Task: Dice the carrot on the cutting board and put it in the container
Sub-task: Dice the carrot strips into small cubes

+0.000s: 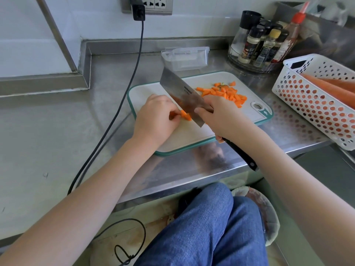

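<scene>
Head view showed the right hand (221,116) closed around the cleaver (184,98), blade tilted over the cutting board (192,135) on the steel table (57,141). Left hand (155,120), its grip curled shut, pinned a carrot piece (185,115) beside the blade. Diced carrot (224,93) lay heaped at the board's far right; the clear container (185,58) stood behind the board.

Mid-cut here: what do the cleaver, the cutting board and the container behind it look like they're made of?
Cleaver: brushed steel blade, grey with a dull sheen; black handle, likely plastic or wood.
Cutting board: matte white plastic by its look, with a teal rim that may be rubbery.
Container: clear plastic, see-through with clip tabs.
</scene>
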`<state>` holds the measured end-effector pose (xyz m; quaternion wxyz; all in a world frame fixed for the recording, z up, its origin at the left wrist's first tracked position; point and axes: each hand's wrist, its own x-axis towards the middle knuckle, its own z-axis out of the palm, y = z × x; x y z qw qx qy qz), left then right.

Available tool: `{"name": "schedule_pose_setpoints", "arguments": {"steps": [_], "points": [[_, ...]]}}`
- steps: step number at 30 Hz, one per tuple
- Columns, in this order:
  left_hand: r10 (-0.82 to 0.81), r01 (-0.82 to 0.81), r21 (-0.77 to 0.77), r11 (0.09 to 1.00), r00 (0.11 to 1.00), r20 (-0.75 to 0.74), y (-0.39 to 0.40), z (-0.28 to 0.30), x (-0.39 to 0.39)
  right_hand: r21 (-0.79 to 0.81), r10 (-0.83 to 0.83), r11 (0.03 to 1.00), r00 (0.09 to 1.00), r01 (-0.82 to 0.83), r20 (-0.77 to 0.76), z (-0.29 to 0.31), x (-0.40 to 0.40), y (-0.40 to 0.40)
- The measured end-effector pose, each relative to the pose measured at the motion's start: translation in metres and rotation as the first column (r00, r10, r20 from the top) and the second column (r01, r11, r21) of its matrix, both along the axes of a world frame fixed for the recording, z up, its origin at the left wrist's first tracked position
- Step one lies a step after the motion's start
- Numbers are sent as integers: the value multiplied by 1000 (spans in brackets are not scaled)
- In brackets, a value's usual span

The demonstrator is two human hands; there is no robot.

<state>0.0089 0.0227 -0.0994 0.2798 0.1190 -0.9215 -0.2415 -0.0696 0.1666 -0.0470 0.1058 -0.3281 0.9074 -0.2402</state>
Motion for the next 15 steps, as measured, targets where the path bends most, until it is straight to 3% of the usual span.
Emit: {"name": "schedule_pose_setpoints", "arguments": {"steps": [9, 15], "points": [[-5, 5, -4, 1000, 1000, -17, 1, -1, -1, 103, 85, 992, 991, -75, -104, -2, 0, -5], [-1, 0, -21, 1000, 1000, -23, 0, -3, -2, 134, 82, 988, 995, -74, -51, -2, -4, -4]]}}
